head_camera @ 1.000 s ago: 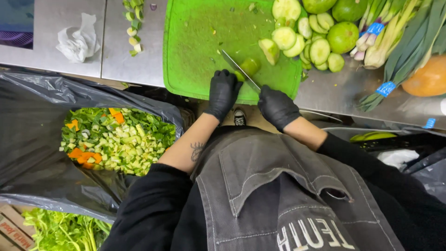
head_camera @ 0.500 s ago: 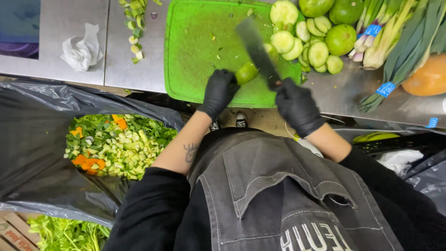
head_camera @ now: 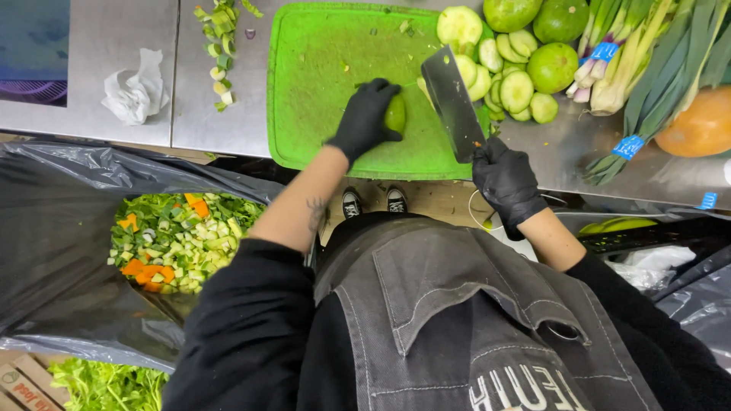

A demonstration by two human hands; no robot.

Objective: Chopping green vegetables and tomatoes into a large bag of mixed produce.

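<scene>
On the steel bench (head_camera: 228,129), near its front edge, a green board (head_camera: 320,84) carries a lime (head_camera: 395,114) under left-hand (head_camera: 365,118) fingers. Right hand (head_camera: 504,179) fingers clamp a cleaver (head_camera: 451,99). A black bag (head_camera: 61,228) of scraps hangs below.

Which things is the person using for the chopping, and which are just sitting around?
In use:
left hand holding a green fruit piece
right hand gripping the cleaver
green cutting board
peeled slices

Just lying about:
crumpled tissue
leeks
orange squash
bag of chopped scraps
</scene>
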